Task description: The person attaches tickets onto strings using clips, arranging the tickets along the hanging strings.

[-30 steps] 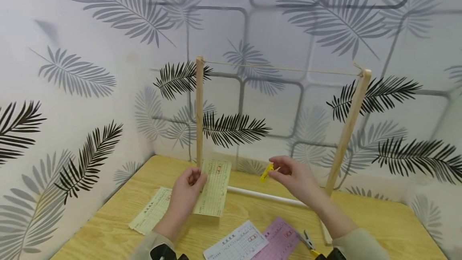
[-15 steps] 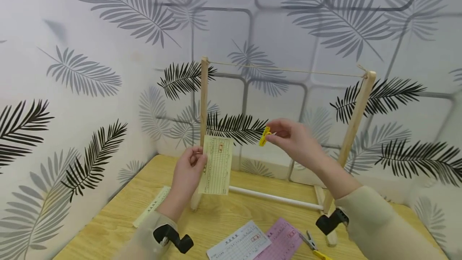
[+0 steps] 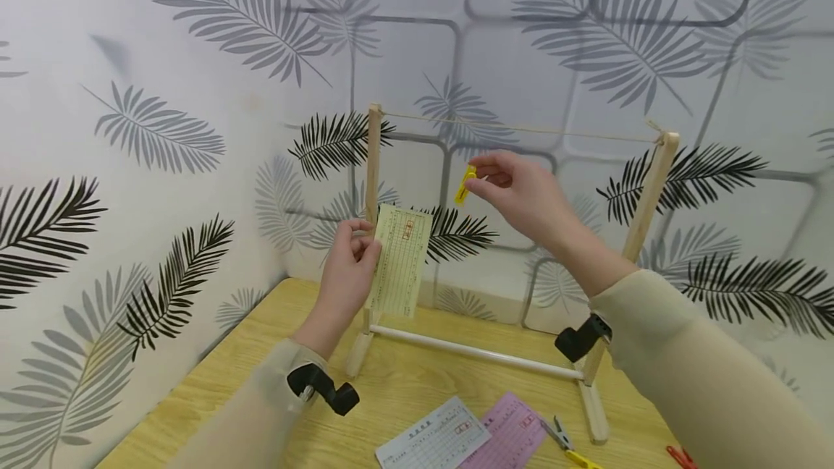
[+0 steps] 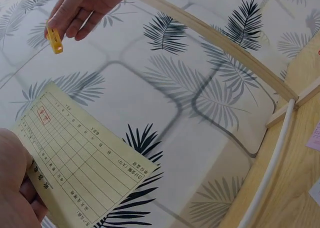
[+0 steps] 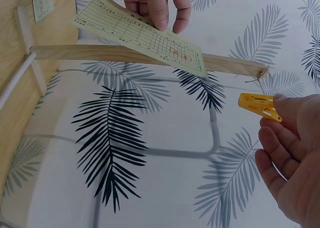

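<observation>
hands (image 3: 347, 266) (image 3: 526, 194) hold slip (image 3: 399, 266) and clip (image 3: 465, 185); only head view shows pliers (image 3: 565, 444).

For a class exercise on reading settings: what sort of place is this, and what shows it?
Probably a tabletop work area in the corner of an indoor room: a wood-grain table beside leaf-patterned walls, with a wooden frame on it that has a string stretched across its top.

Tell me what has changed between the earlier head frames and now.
The left hand has lifted the pale yellow slip higher. The right hand has raised the yellow clip toward the string and slightly left. Nothing was newly grasped or released. The white slip, pink slip and pliers stayed on the table.
</observation>
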Available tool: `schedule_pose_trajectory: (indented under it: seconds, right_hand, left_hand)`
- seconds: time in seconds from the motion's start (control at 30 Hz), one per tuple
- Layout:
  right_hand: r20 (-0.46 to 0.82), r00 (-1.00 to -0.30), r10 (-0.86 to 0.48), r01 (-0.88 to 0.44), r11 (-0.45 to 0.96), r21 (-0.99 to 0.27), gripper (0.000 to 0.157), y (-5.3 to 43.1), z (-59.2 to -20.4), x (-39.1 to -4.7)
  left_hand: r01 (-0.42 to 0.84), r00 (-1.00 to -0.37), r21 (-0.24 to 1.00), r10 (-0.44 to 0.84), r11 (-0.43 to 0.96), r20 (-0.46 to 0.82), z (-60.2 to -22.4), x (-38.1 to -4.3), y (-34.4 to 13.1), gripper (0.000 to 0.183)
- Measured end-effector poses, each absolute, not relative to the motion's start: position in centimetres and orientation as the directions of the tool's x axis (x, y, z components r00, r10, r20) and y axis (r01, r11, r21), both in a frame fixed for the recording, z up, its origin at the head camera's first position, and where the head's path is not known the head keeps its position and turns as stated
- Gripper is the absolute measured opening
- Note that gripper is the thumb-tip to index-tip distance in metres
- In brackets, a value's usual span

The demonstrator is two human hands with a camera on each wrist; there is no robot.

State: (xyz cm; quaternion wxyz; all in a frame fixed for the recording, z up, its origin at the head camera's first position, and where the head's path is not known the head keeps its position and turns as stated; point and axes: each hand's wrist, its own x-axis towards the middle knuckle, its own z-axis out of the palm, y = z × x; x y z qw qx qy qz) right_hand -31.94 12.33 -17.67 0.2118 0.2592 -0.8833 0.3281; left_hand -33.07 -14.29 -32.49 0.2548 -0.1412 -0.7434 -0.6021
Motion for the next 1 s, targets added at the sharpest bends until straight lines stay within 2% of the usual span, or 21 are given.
schedule_pose_trajectory:
  seconds: [0.2,0.8,1.0]
  right_hand:
    - [0.565,-0.755,-0.333,-0.618,0.65,-0.442,0.04,10.7,-15.5,-32.6]
    - [0.63,-0.701,-0.334,-0.631,0.701,-0.331,0.038,8.5,-9.9,-34.7]
    - [0.64,-0.705,-0.306,-0.629,0.686,-0.365,0.037,7.8,-8.7,-35.3]
  left_hand:
    - [0.531,-0.812,0.8,-0.102,0.279,0.575,-31.0,-33.6,-14.3,0.028]
    - [0.544,-0.771,0.757,-0.14,0.363,0.621,-28.0,-34.8,-14.3,0.022]
    - [0.561,-0.761,0.752,-0.143,0.346,0.633,-26.6,-35.4,-14.4,0.022]
